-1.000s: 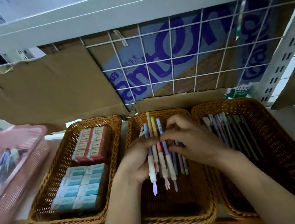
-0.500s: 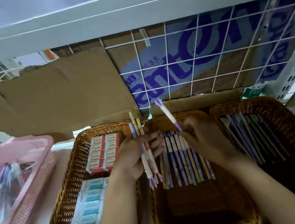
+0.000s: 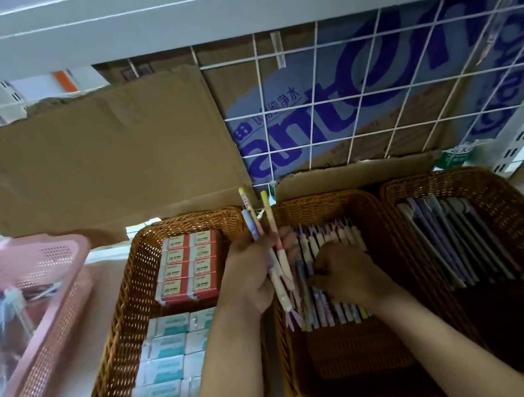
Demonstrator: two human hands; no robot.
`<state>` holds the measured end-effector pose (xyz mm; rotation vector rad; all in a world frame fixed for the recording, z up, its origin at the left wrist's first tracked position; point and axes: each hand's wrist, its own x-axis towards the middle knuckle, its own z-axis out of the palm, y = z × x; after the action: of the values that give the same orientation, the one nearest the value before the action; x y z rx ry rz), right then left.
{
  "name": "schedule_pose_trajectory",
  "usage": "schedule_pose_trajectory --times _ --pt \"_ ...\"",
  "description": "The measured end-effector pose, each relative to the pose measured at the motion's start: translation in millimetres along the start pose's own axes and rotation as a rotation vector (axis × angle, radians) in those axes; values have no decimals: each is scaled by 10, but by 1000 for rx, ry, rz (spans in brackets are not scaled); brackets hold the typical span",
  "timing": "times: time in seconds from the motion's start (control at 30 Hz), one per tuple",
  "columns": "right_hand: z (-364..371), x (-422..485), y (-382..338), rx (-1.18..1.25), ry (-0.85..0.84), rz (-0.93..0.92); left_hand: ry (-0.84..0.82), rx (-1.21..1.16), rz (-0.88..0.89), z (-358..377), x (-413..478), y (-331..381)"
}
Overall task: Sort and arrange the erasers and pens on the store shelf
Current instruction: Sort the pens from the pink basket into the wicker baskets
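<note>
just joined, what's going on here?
A person is tidying a store shelf. The left hand grips a few pens over the middle basket, at its left rim. The right hand rests on the pen row inside, grip unclear. Erasers sit in the left basket, darker pens in the right basket.

Pastel pens point(image 3: 337, 310) side by side, middle basket point(image 3: 320, 201); red, teal erasers point(image 3: 182, 275), left basket point(image 3: 122, 317).

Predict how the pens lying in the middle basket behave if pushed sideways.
The pens look slim and round, so likely to roll. Packed side by side, they would probably shift together. Straight bodies suggest they are stiff.
</note>
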<state>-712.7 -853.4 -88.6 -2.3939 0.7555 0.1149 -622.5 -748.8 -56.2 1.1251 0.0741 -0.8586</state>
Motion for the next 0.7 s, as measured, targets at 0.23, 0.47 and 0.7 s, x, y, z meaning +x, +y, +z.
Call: schedule_pose_trajectory --times 0.23,0.47,0.7 --pt "-96 13 92 98 494 -462 -158 150 -60 -16 -35 -22" --pt "-195 47 177 -74 579 -472 -238 122 -169 16 -88 -5" --pt "-224 20 306 -113 520 -145 -87 -50 3 -26 -48 29"
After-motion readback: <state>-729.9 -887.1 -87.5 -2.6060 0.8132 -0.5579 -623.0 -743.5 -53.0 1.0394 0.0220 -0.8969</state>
